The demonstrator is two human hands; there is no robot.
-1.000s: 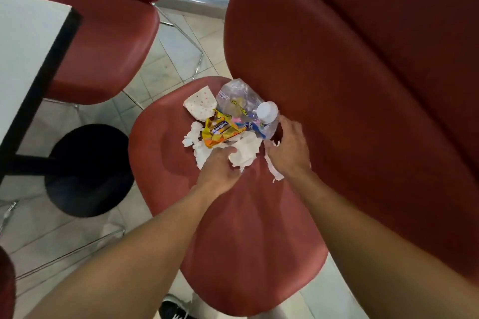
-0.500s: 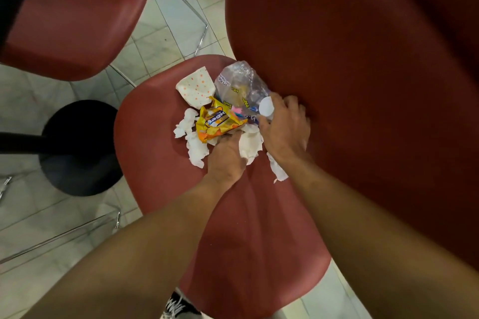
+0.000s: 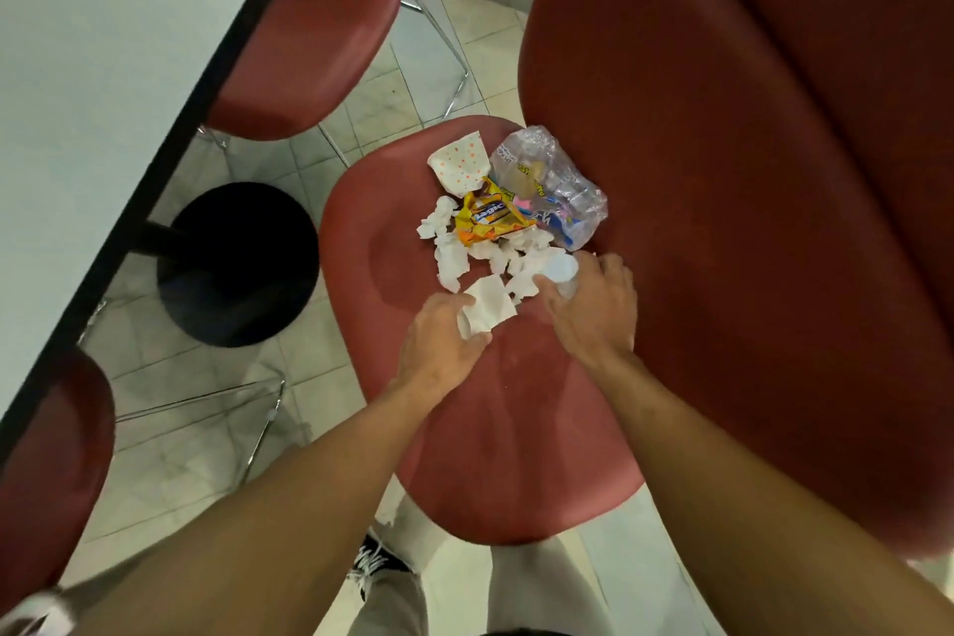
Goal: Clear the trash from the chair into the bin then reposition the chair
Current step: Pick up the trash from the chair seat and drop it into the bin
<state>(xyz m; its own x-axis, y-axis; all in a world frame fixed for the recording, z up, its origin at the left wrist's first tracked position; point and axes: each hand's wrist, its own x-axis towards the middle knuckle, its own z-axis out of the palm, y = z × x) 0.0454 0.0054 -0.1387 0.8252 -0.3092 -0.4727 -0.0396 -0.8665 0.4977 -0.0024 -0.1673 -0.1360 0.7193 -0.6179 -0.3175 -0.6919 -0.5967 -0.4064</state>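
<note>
Right, trash pile (image 3: 508,217) sits far on the chair seat (image 3: 495,403): light, soft, crinkly. My left hand (image 3: 439,351) pinches a tissue (image 3: 488,307); right hand (image 3: 588,310) curls round the bottle cap (image 3: 561,269). I'd scoop from underneath.

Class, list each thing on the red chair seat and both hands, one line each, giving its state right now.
Plastic bottle: crushed, lying on its side.
Snack wrapper: crumpled, on the pile.
Dotted paper cup: flattened.
Tissues: torn, scattered.
Left hand: pinches a tissue piece.
Right hand: holds a white cap.
Chair seat: trash still on it.
</note>
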